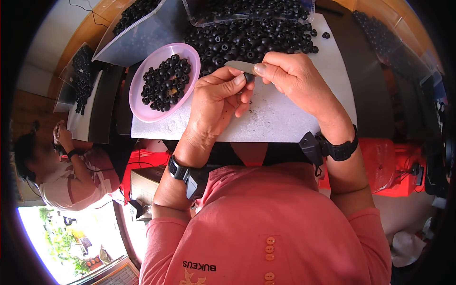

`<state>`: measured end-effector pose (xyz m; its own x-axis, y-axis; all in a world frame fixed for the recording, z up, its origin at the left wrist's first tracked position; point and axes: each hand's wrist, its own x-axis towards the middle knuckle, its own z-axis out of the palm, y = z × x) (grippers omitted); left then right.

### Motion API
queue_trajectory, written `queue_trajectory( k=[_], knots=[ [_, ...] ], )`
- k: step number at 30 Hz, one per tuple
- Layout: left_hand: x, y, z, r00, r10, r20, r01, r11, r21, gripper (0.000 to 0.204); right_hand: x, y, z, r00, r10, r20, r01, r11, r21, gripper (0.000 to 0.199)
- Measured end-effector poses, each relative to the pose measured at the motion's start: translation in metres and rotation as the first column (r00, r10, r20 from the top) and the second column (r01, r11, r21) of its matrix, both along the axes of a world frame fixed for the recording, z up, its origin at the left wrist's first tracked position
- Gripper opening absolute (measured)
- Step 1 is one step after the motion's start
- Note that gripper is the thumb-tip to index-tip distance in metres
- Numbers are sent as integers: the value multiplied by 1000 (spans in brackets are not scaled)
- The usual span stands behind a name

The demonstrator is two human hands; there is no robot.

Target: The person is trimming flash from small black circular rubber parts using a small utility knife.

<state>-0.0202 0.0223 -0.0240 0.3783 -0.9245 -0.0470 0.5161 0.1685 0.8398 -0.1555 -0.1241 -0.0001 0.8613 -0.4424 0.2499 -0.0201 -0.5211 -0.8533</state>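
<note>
My left hand [212,100] pinches a small black ring-like part [249,77] between thumb and fingertips, above the near part of the white tabletop [313,121]. In my right hand [298,80] is a knife with a short grey blade [236,65]. Its blade lies just over the black part, pointing left; whether its edge touches the part I cannot tell. The knife's handle is hidden by my fingers. Left of my left hand stands a pink bowl [135,97] holding many similar black parts. Beyond both hands spreads a heap of loose black parts [247,40].
Clear plastic bins [142,45] of black parts stand at the far left and far edge. Dark crumbs [254,110] lie on the white surface. Another person [78,178] sits at a table on the left. Red stools [392,164] stand at the right.
</note>
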Motion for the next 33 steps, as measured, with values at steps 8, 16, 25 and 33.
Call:
queue_trajectory(
  k=[8,16,25,33],
  knots=[
    [5,0,-4,997,-39,-67,38,999,-19,15,-1,0,-1,1000,20,17,-19,997,-69,34],
    [10,2,-10,988,-89,-125,87,996,-23,18,-1,1,3,999,48,11,-47,997,-58,31],
    [9,4,-13,936,-177,-304,161,984,-77,22,-1,-2,4,995,98,-1,-98,994,-40,30],
    [15,-3,-12,928,-168,-333,118,979,-164,22,-1,-3,-1,996,87,35,-93,970,224,33]
  ],
)
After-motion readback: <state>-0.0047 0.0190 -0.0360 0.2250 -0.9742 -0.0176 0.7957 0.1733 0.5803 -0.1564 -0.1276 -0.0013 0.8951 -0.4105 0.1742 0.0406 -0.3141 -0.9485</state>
